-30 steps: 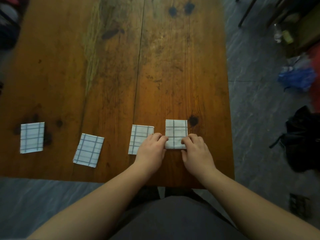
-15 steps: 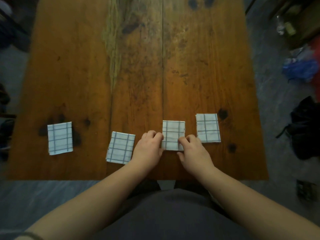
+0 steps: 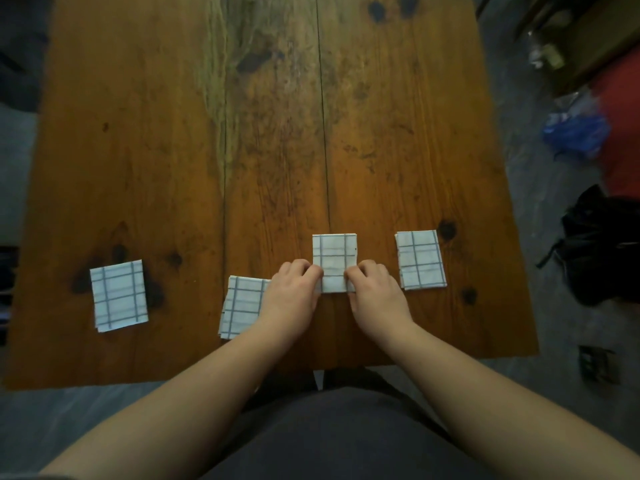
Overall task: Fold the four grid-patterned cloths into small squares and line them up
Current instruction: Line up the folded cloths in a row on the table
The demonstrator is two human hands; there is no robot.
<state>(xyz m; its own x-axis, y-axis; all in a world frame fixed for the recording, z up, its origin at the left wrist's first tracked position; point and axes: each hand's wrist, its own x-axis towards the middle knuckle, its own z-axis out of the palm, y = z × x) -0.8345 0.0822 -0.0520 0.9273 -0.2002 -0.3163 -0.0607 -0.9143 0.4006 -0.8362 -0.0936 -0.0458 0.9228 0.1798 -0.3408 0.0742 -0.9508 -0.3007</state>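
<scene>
Several folded white cloths with grey grid lines lie in a row near the front of the wooden table [image 3: 173,150]. The far-left cloth [image 3: 118,300] and the far-right cloth [image 3: 420,259] lie free. My left hand [image 3: 294,292] and my right hand [image 3: 375,294] pinch the near corners of the third cloth [image 3: 334,258], one on each side. The second cloth [image 3: 242,306] sits lower and slightly tilted, partly hidden under my left wrist.
The table's right edge drops to a grey floor holding a black bag [image 3: 604,247], a blue plastic bundle [image 3: 576,133] and a red object [image 3: 620,109]. The table's far half shows bare dark-stained wood.
Both hands left the far-right cloth and moved left to the third cloth, which now sits straight and farther from the second. The view shifted left.
</scene>
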